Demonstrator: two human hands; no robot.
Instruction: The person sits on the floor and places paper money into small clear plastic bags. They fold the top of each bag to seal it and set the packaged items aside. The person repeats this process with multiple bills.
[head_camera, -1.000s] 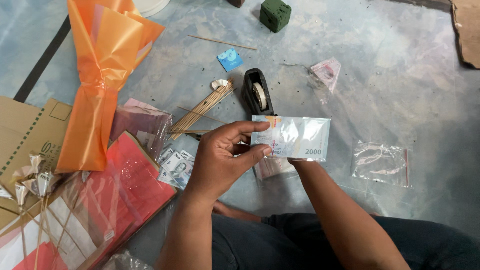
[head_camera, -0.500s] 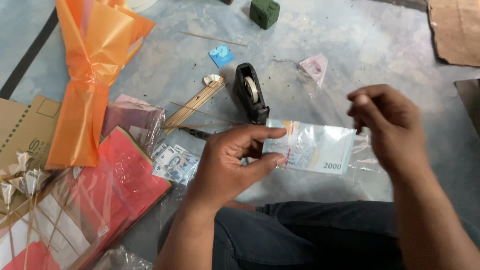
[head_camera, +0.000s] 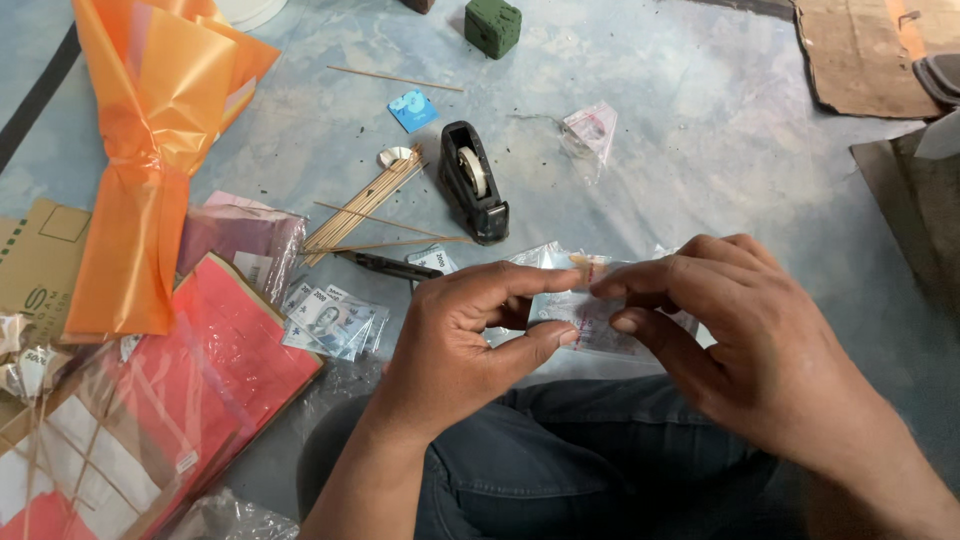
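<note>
Both hands' grips, left hand (head_camera: 460, 340) and right hand (head_camera: 740, 340), pinch a sleeved banknote (head_camera: 585, 320), near a tape dispenser (head_camera: 472, 182) and skewers (head_camera: 362, 208).

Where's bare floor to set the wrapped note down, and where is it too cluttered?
Bare floor lies right of the tape dispenser, between the small crumpled packet and the cardboard sheet, running down past the right hand. Crowded: left of the left hand, with the skewers, banknotes, red plastic sheets and orange wrap.
</note>
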